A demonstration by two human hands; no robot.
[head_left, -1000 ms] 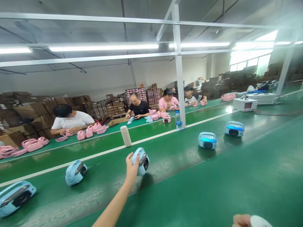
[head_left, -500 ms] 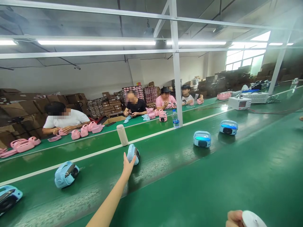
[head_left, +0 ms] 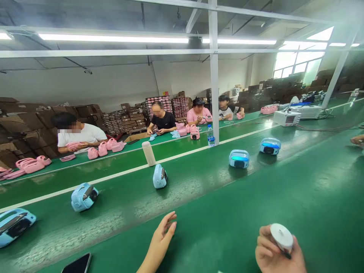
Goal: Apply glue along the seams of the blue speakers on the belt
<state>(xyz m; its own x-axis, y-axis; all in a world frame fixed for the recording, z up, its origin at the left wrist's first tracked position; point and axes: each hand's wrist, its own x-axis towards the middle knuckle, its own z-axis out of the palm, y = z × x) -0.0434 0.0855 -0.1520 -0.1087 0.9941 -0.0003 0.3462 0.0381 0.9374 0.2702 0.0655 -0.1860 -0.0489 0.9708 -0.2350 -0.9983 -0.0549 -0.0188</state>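
My left hand is over the near green surface, fingers loosely stretched and thumb apart, with nothing in it. Beyond its fingertips, a light-blue portable speaker stands upright on the belt, turned sideways. My right hand, at the lower right, is closed around a small round object with a flat white top; its underside is mostly hidden by my fingers, with a dark bit showing below. Farther left on the belt are two more light-blue speakers. To the right, a speaker with a lit blue-green front stands near another lit one.
A black phone lies at the lower left edge. Behind the belt stand a pale bottle, a water bottle and a white post. Several co-workers handle pink parts across the line. Another person's hand is at the right edge.
My left hand has let go of the sideways speaker and drawn back toward me. My right hand, with the white-topped object, has risen farther into view. The view has tilted slightly down.
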